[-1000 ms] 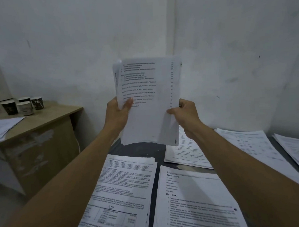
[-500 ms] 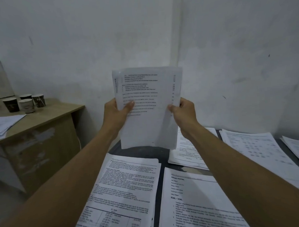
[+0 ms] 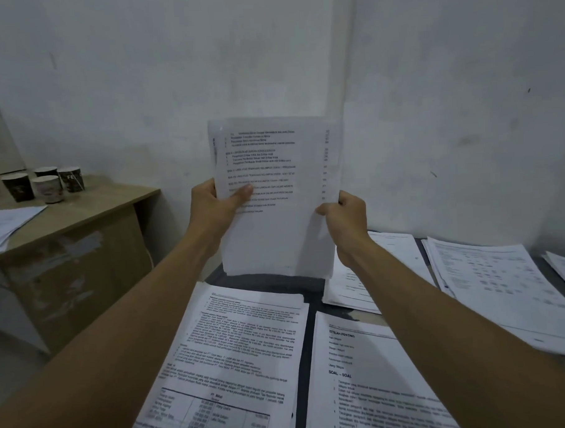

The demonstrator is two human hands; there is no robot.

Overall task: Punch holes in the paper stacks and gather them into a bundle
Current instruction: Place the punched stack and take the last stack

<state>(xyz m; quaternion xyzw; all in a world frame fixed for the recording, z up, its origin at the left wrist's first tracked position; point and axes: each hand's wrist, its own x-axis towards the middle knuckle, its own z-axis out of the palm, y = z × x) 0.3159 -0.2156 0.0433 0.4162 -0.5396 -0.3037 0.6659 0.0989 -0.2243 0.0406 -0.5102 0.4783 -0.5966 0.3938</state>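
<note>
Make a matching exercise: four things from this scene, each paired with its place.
Things:
1. held paper stack
2. paper cups
3. sheet headed SOAL - SOAL
4. sheet with a table

Places:
A. on the wooden desk
B. dark table, under the right arm
C. upright between both hands
D. dark table, under the left arm

Pairs: 1-C, 2-A, 3-B, 4-D

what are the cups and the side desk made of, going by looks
Cups: most likely paper, matte, with printed dark and pale wraps and thin rolled rims; a plastic lining can't be ruled out.
Side desk: looks like laminated particle board in a light wood-grain finish; pale worn patches on its front panel suggest the surface layer has peeled.
</note>
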